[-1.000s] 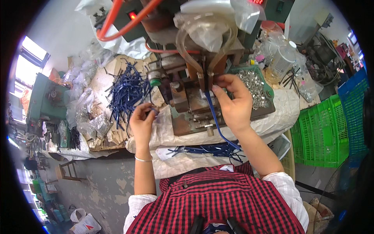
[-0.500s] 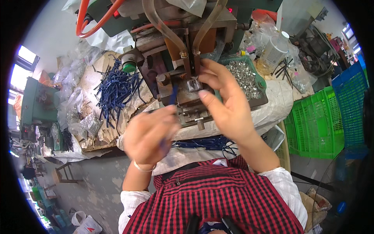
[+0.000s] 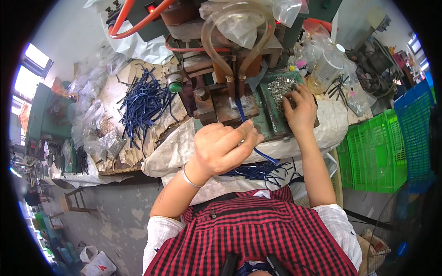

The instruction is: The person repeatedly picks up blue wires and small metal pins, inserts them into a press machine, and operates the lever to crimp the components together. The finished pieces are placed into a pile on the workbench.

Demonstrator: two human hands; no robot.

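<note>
A blue strip (image 3: 240, 110) is pinched in my left hand (image 3: 224, 146). Its far end lies on the metal block (image 3: 251, 110) of a bench press, under two upright prongs (image 3: 235, 86); its near end trails below my fingers. My right hand (image 3: 301, 109) is at the green tray (image 3: 275, 120), fingers curled and fingertips among the small shiny metal pieces (image 3: 282, 85). Whatever those fingertips hold is too small to make out.
A heap of blue strips (image 3: 142, 103) lies on the worn bench at left; more strips (image 3: 260, 170) lie near my lap. A green button (image 3: 175, 86) sticks out of the press. A clear plastic jar (image 3: 326, 66) stands behind the tray; green crates (image 3: 374, 149) stand at right.
My left hand has moved right and laid the strip's end under the prongs. My right hand has left the press block and moved right to the metal pieces.
</note>
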